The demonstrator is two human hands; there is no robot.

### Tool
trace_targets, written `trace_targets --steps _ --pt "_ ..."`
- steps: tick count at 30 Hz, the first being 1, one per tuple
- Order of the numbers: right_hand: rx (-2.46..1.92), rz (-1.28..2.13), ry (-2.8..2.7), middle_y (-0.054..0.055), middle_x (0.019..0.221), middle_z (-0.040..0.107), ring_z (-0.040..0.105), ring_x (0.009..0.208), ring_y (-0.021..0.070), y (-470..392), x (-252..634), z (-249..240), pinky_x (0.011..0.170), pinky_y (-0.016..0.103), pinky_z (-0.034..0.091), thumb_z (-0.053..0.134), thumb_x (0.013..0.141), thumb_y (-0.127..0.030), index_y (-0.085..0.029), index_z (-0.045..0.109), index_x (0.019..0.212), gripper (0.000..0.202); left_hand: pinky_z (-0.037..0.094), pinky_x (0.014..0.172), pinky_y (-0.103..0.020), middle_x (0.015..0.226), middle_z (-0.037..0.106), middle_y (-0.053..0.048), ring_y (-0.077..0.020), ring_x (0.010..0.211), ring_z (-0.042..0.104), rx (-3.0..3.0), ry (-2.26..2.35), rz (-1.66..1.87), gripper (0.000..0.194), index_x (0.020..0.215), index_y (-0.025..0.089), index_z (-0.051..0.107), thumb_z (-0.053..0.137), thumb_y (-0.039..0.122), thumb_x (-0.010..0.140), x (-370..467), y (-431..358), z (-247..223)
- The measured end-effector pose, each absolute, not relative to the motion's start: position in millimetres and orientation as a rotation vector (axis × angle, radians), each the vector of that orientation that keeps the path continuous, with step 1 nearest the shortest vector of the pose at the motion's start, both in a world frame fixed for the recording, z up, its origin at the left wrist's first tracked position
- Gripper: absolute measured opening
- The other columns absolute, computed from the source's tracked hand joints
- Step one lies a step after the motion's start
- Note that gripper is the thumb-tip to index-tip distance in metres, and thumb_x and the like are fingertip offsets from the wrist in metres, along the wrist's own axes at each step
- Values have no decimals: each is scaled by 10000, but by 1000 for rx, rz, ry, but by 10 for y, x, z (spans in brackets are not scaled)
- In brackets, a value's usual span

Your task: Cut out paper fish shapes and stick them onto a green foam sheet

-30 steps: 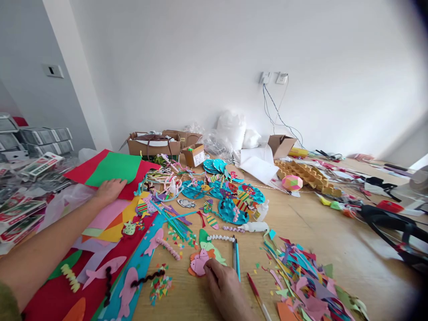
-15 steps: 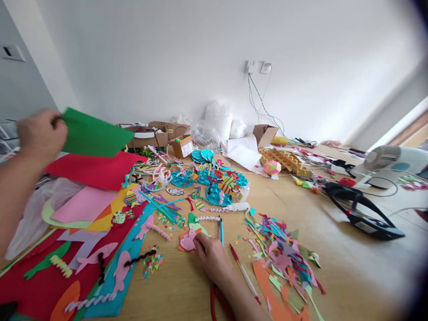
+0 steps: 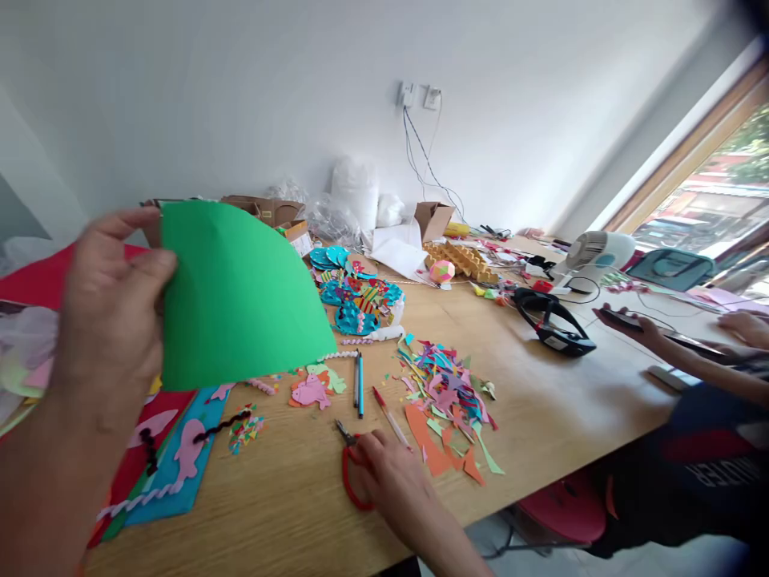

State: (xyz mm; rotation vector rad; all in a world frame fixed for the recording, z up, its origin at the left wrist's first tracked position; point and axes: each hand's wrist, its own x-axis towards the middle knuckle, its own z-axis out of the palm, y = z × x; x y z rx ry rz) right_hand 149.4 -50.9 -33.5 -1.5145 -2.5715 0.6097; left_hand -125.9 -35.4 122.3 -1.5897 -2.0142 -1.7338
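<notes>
Raised at the left, my left hand (image 3: 117,300) pinches the edge of a green sheet of paper (image 3: 240,304), which bows out to the right over the table. Near the table's front edge, my right hand (image 3: 393,481) has its fingers curled on the red handles of a pair of scissors (image 3: 347,481) lying there, blades pointing away. Just beyond are a pink paper fish (image 3: 311,391), a blue pen (image 3: 360,385) and a red-and-white pen (image 3: 392,417).
Colourful paper scraps (image 3: 450,385) lie right of the pens. Blue decorated pieces (image 3: 354,316), a white glue bottle (image 3: 384,333) and a black headband-like device (image 3: 556,320) sit farther back. Another person's arm (image 3: 690,353), holding a phone, reaches in at the right; a white fan (image 3: 597,252) stands behind.
My view has turned right. The green sheet has come nearer in my left hand. My right hand has left the pink fish and moved onto the scissors.
</notes>
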Motion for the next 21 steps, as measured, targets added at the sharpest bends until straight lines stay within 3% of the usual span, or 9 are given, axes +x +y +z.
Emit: trace_targets --steps 2,4,7,11,17,21 --pt "-1532 589 -2554 80 1004 664 628 885 207 -613 1508 -461 706 261 411 546 875 -157 -181 645 933 117 497 857 -432 1250 560 43 -299 1173 534 -1538 -2045 -2083 552 1374 309 312 426 391 840 -986 -432 1074" --pt "-1569 551 -2538 87 1029 652 624 899 212 -657 1502 -569 720 268 418 535 878 -131 -180 638 980 153 487 893 -443 1135 617 55 -298 1156 540 -1399 -2195 -2235 458 1220 304 520 470 430 782 -836 -513 941" --pt "-1585 471 -2545 92 1002 649 627 886 214 -660 1488 -655 703 275 420 465 903 -93 -184 631 1001 213 474 921 -480 1048 638 41 -336 1146 534 -1187 -2425 -2252 435 1070 292 628 488 458 693 -759 -647 832" --pt "-1559 430 -2537 89 958 646 636 840 202 -650 1508 -655 669 266 414 452 917 -130 -184 632 941 189 515 771 -577 984 664 32 -438 1126 524 -1051 -2742 -2021 636 1192 357 597 472 578 609 -807 -830 740" --pt "-1647 403 -2524 88 963 656 640 852 212 -680 1626 -614 682 274 422 458 917 -149 -183 638 921 183 482 971 -562 1249 600 200 -407 1315 384 -1135 -2639 -2124 726 1331 543 406 529 565 617 -1124 -1018 344" --pt "-1739 405 -2495 98 996 654 636 909 231 -693 1696 -592 717 289 441 446 937 -173 -175 643 950 198 524 835 -613 1193 635 216 -440 1122 569 -1169 -2643 -2109 698 1352 594 313 464 535 673 -1297 -1133 145"
